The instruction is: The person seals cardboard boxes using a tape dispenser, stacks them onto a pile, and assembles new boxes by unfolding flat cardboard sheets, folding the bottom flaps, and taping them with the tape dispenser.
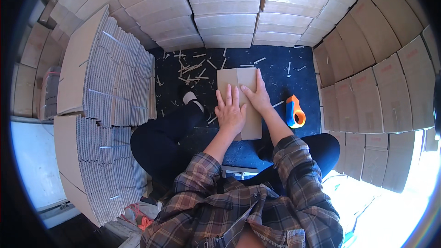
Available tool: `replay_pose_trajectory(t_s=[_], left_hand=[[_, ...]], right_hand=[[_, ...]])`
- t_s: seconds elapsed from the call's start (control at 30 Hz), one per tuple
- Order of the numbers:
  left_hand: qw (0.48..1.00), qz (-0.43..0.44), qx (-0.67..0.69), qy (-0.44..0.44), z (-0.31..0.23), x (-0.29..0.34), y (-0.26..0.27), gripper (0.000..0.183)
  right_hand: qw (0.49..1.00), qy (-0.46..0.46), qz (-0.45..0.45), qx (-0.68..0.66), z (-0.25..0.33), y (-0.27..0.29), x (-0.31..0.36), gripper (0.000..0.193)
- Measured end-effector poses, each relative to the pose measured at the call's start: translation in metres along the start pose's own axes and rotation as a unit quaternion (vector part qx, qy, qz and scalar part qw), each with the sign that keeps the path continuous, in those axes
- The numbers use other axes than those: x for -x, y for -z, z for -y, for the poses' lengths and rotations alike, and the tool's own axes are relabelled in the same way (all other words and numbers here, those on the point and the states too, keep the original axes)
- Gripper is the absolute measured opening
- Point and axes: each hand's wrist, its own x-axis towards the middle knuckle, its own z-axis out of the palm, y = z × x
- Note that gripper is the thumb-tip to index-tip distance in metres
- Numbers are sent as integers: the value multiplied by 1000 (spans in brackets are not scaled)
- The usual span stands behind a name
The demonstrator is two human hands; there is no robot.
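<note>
A brown cardboard box sits between my legs on a dark surface, its flaps meeting in a seam along the top. My left hand lies on the left flap with its fingers spread. My right hand rests at the box's right edge, fingers stretched out along the side and thumb on the top. To the right of the box stands an orange and blue tape dispenser, touched by neither hand.
Bundles of flattened cardboard are stacked on the left, bound with straps. Rows of closed cartons wall off the far side, and more cartons line the right. Cardboard strips litter the dark floor beyond the box.
</note>
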Motion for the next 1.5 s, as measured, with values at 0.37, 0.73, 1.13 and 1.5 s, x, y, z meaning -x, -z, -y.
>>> replay_pose_trajectory(t_s=[0.37,0.73,1.13,1.5], left_hand=[[1000,14,-9,2,-1,2,-3,68],[997,4,-67,-35,-9,-3,-10,68],[995,3,-71,-74,-7,19,-17,67],[993,-20,-77,-83,5,21,-15,64]], right_hand=[[978,-10,-7,-209,-12,-1,-30,65],[990,-16,-58,-127,-19,4,-32,61],[993,-4,-93,-77,-31,2,-36,56],[806,-446,-161,355,-168,81,58,75]])
